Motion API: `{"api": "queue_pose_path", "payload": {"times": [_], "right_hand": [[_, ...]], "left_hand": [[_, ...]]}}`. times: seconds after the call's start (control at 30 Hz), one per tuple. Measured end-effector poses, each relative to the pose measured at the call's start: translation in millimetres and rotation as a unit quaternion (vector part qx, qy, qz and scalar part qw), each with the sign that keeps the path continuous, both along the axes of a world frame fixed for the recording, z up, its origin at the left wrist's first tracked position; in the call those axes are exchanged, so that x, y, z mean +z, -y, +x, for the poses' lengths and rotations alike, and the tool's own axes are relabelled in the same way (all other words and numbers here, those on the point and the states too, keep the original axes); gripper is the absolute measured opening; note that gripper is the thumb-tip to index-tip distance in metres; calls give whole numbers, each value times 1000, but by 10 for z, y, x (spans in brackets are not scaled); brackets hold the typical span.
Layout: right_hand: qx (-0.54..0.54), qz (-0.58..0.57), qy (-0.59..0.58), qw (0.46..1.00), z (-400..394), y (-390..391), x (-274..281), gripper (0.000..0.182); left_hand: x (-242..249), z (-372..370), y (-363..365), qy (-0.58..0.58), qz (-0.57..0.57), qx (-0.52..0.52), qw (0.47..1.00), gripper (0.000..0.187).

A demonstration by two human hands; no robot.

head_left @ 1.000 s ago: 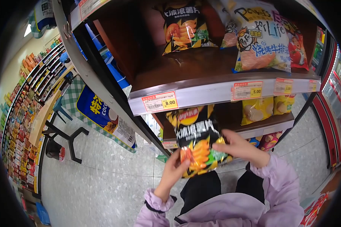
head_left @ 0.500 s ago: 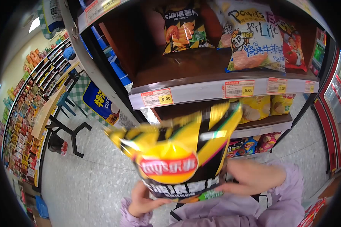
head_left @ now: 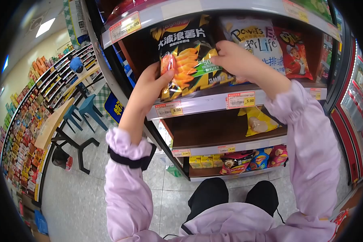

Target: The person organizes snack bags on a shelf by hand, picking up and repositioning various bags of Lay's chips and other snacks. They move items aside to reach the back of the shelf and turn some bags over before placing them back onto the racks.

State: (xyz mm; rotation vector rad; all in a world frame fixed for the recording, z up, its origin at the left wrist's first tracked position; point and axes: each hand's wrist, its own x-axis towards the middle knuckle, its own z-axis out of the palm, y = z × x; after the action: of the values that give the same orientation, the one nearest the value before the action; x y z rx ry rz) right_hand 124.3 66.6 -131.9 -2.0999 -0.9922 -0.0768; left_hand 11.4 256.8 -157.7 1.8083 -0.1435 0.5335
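A black and yellow chip bag (head_left: 187, 54) stands upright at the left front of the upper shelf (head_left: 205, 97), held between both hands. My left hand (head_left: 151, 82) grips its left side, thumb on the front. At its right side is my right hand (head_left: 240, 62), fingers closed on the bag's edge. A white chip bag (head_left: 256, 36) is just behind and right of my right hand, partly covered by it. Farther right sits a red bag (head_left: 296, 54) with a cartoon chef. Whether another bag is behind the black one is hidden.
Below, a yellow bag (head_left: 260, 121) lies on the middle shelf (head_left: 213, 149), with several colourful packs (head_left: 262, 159) on the bottom one. Blue stools (head_left: 86, 109) and a wooden counter (head_left: 54, 125) are at left. A person in blue (head_left: 75, 62) is far off. Price tags line the shelf edges.
The black and yellow bag has moved up and forward from in front of my body onto the upper shelf, still in both hands. My arms are now stretched out, and the view has shifted.
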Motion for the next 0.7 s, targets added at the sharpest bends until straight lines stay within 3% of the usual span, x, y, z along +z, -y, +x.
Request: {"api": "queue_pose_path", "payload": {"times": [0.03, 0.1, 0.2, 0.23, 0.3, 0.43, 0.47, 0.6, 0.7], "right_hand": [[-2, 1, 2, 1000, 73, -41, 34, 33], [-52, -78, 238, 967, 221, -146, 40, 26], [-128, -155, 205, 958, 224, -315, 107, 27], [-128, -155, 205, 958, 215, -322, 112, 27], [-62, -295, 199, 933, 201, -327, 118, 28], [-84, -189, 233, 950, 196, -234, -27, 46], [-106, -168, 292, 936, 262, -252, -143, 55], [-110, -177, 329, 921, 90, -317, -247, 50], [-120, -165, 378, 903, 106, -355, -296, 47]], "left_hand": [[19, 115, -17, -6, -10, -7, 1000, 36], [-6, 409, -127, -16, -17, 2, 1000, 36], [-74, 726, -246, -42, -14, 23, 999, 36], [-102, 811, -280, -57, -3, 34, 998, 37], [-128, 879, -278, -59, 12, 46, 997, 39], [-79, 859, -182, -79, 93, 109, 987, 36], [-73, 859, -179, -82, 100, 115, 985, 36], [-92, 927, -224, -81, 94, 88, 988, 35], [-92, 964, -181, -68, 107, 124, 984, 36]]}}
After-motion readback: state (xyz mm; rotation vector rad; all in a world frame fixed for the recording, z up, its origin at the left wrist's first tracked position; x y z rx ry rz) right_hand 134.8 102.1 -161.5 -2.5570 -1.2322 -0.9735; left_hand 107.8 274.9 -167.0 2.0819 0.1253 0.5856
